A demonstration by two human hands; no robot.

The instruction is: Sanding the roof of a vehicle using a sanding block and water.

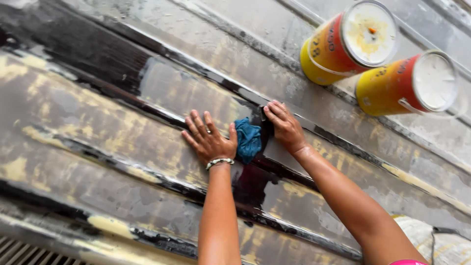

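left hand [208, 140] flat, fingers spread, beside blue rag [248, 141] | right hand [286, 126] pressing something small (unclear) on panel [98, 127] | risk: wet surface, palms may slip

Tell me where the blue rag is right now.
In the head view, the blue rag lies mid-frame on the worn ribbed panel, between the left hand and the right hand.

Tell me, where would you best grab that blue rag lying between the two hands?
Probably by the bunched upper part of the blue rag, pinching from above. It lies crumpled on the ribbed metal panel, its folds standing up, so fingers can close on them. The left hand rests flat at its left edge; the right hand crowds the upper right.
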